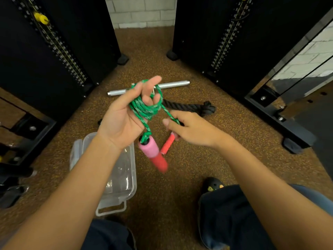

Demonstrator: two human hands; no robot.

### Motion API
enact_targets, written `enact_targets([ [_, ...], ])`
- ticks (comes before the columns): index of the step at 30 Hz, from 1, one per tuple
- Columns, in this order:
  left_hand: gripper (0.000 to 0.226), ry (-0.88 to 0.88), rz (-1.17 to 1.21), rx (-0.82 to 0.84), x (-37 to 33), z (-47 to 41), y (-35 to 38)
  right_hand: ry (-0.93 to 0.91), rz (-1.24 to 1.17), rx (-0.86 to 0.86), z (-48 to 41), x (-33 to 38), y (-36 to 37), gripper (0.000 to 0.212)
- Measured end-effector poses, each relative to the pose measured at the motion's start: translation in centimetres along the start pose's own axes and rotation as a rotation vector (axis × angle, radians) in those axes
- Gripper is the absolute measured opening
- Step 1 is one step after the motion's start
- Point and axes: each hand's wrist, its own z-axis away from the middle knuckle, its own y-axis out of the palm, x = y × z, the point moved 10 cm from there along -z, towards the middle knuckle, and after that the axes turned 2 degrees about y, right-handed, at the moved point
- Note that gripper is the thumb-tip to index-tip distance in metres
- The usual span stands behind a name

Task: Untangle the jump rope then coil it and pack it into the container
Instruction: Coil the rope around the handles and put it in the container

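Note:
A green braided jump rope [146,107] is wound in several loops around the fingers of my left hand [124,120], which is raised palm up. One pink and red foam handle [153,153] hangs from the loops below that palm. My right hand [189,129] pinches the free rope end between thumb and fingers, and the second red handle [168,144] dangles under it. A clear plastic container [124,170] lies open on the floor beneath my left forearm, partly hidden by the arm.
Black weight-stack towers [54,51] [243,42] stand left and right on the speckled brown floor. A metal bar [173,84] and a thick black rope [194,107] lie beyond my hands. My knee and black shoe [213,186] are at lower right.

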Motion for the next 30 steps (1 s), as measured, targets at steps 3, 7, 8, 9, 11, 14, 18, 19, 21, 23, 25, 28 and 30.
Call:
enact_targets([
  [3,0.03,0.136,0.006,-0.088,-2.3,-0.3,-1.5,0.028,0.068,0.079,0.3,-0.3,1.0,0.014],
  [7,0.056,0.203,-0.309,-0.299,-2.8,-0.5,-4.0,-0.002,0.074,0.132,0.7,0.7,1.7,0.022],
  [8,0.051,0.208,-0.49,-0.318,-2.7,-0.4,-4.0,-0.008,0.073,0.129,0.6,0.8,1.7,0.028],
  [9,0.04,0.213,-0.7,-0.308,-2.6,-0.4,-3.8,-0.016,0.064,0.124,0.6,0.9,1.6,0.032],
  [11,0.022,0.21,-1.097,-0.237,-2.1,-0.4,-2.7,-0.043,0.022,0.098,0.6,1.3,1.4,0.031],
  [14,0.021,0.175,-1.465,-0.11,-0.8,-0.4,-1.6,-0.094,-0.021,0.019,0.7,2.1,0.2,0.028],
  [18,0.055,-0.059,-1.524,0.055,1.5,0.2,-1.4,-0.088,-0.163,-0.047,0.9,2.0,-1.6,0.032],
  [19,0.052,-0.12,-1.43,0.087,1.9,0.4,-1.4,-0.078,-0.197,-0.052,0.9,2.0,-2.0,0.031],
  [21,0.036,-0.145,-1.306,0.104,1.8,0.4,-1.3,-0.056,-0.256,-0.05,0.9,1.6,-2.5,0.022],
  [23,0.017,-0.123,-1.253,0.104,1.2,0.2,-1.4,-0.035,-0.3,-0.041,0.9,1.4,-2.8,0.01],
  [25,0.013,-0.108,-1.241,0.071,0.5,0.0,-1.9,-0.021,-0.292,-0.056,1.0,1.3,-3.1,0.01],
  [28,0.007,-0.084,-1.266,0.02,0.0,-0.1,-2.0,0.03,-0.311,-0.087,0.8,0.3,-3.3,0.013],
  [30,0.005,-0.079,-1.281,-0.001,-0.2,-0.1,-2.2,0.09,-0.45,-0.069,0.6,-0.4,-3.0,0.018],
])
